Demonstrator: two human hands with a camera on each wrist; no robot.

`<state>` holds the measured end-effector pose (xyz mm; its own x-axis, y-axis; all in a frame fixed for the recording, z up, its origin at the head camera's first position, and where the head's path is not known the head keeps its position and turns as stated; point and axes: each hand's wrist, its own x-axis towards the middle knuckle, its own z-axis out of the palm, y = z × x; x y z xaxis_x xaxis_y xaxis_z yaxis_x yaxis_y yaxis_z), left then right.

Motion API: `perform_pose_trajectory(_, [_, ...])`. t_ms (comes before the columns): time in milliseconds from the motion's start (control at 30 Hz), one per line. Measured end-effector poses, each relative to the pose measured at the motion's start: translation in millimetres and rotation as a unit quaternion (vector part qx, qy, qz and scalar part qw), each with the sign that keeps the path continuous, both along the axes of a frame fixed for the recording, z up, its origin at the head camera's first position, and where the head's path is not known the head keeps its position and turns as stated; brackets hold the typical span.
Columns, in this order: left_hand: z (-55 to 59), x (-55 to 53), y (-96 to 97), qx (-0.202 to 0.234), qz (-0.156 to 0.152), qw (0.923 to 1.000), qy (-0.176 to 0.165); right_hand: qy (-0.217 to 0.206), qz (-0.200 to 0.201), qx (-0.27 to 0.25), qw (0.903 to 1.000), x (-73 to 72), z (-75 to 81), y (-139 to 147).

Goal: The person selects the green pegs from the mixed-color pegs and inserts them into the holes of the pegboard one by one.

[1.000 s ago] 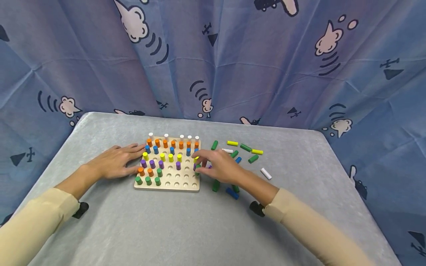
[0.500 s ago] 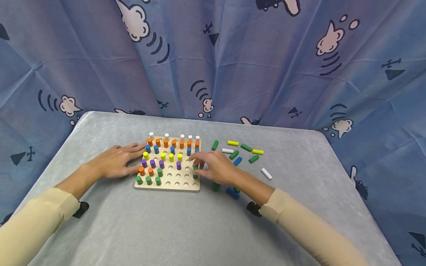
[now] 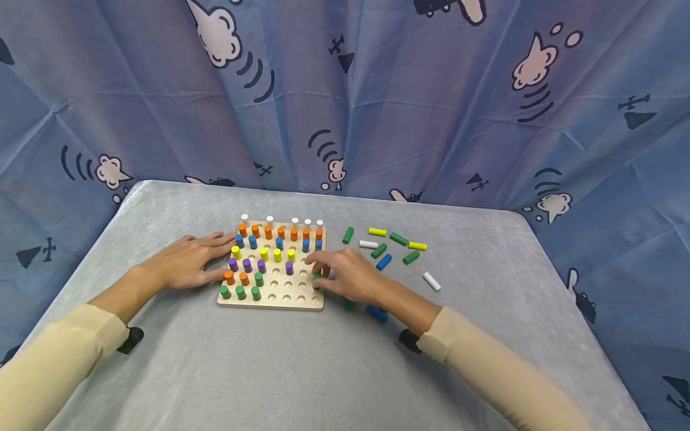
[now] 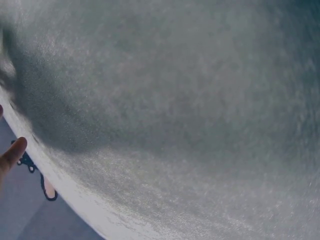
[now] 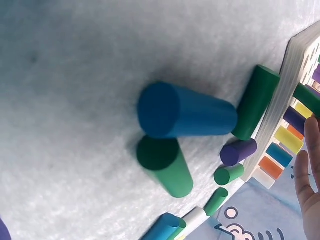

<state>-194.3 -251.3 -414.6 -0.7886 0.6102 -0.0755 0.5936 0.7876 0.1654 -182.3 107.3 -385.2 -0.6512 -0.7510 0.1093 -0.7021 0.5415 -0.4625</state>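
Note:
A pale wooden pegboard [image 3: 279, 290] stands with several rows of coloured pegs: white, orange, blue, yellow, purple and green. My left hand [image 3: 185, 261] lies with fingers outstretched at the board's left edge; only a fingertip or two enter the left wrist view. At the board's right edge, my right hand [image 3: 347, 274] pinches a green peg [image 3: 316, 281] between thumb and fingers. That green peg [image 5: 306, 99] stands upright in the board in the right wrist view, with fingertips beside it. The hand hides part of the board's right column.
Loose pegs lie right of the board: a blue peg [image 3: 376, 313], a white peg [image 3: 431, 281], a yellow peg [image 3: 417, 246], a green peg [image 3: 411, 257] and several more. Some are partly behind the right hand. A patterned curtain [image 3: 345, 108] hangs beyond the grey table [image 3: 302, 371].
My right hand has moved slightly left and down, and the green peg in it has gone lower into the board's right column. The left hand has not moved.

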Motion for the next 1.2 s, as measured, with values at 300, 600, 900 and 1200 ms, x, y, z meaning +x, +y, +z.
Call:
perform_pose_trajectory(300, [-0.5, -0.2, 0.1, -0.001, -0.001, 1.0, -0.001, -0.005, -0.018, 0.005, 0.9998, -1.1, 7.1, 7])
perform_pose_trajectory(600, [1.7, 0.8, 1.4, 0.001, -0.001, 1.0, -0.003, -0.009, -0.102, 0.013, 0.9947, -12.0, 21.5, 40])
perform_pose_trajectory(900, [-0.2, -0.2, 0.6, -0.003, 0.001, 1.0, -0.003, -0.039, -0.144, 0.026, 0.9885, -29.0, 21.6, 93])
perform_pose_trajectory(1200, [-0.5, 0.1, 0.6, -0.003, 0.002, 1.0, -0.004, -0.069, -0.191, 0.011, 0.979, -37.0, 10.4, 135])
